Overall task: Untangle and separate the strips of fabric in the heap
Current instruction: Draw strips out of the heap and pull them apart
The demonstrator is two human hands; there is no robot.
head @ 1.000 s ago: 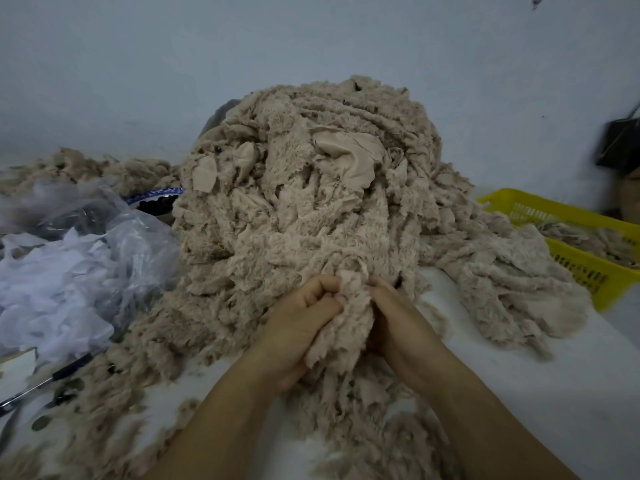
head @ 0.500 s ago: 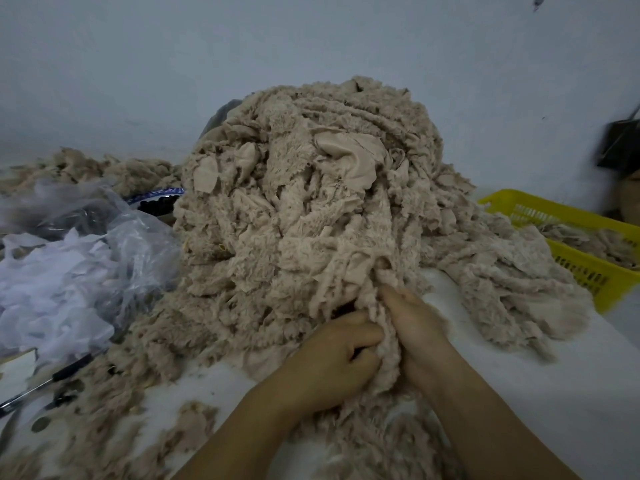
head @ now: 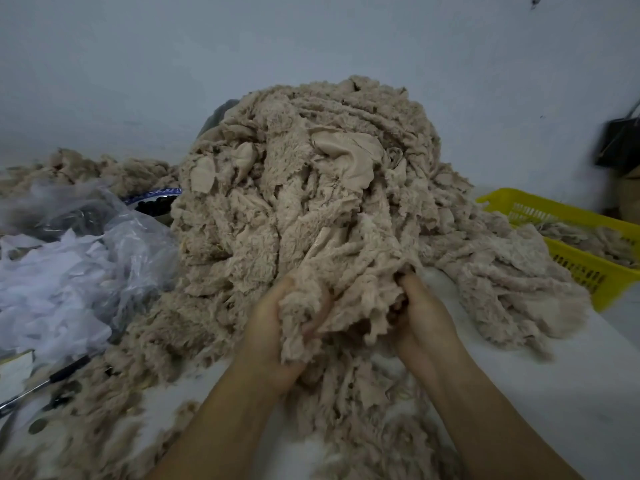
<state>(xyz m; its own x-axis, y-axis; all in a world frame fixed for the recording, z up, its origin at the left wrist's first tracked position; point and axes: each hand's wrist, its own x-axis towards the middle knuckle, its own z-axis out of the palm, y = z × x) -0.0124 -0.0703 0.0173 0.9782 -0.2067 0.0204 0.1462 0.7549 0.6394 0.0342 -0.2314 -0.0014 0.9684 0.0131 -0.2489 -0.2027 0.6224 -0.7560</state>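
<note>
White table (head: 540, 393) | left hand (head: 270, 341), right hand (head: 422, 317) grip strips (head: 346, 299) | lengthwise toward viewer

Dim, flat, cool light; wall (head: 138, 64) reads blue-grey. Shadows soft, deepest in folds of heap (head: 311, 202). Centre of heap fairly sharp, fine detail soft. Right edge smeared by blur: basket (head: 585, 271), dark bag (head: 620, 143). Lower left blurred too: scissors (head: 52, 379). Wide-angle stretch toward corners.

Fabric heap (head: 311, 188) beige, centre frame. Basket (head: 568, 216) yellow, right edge. Plastic bag (head: 114, 244) clear grey with white scraps (head: 45, 292), left.
</note>
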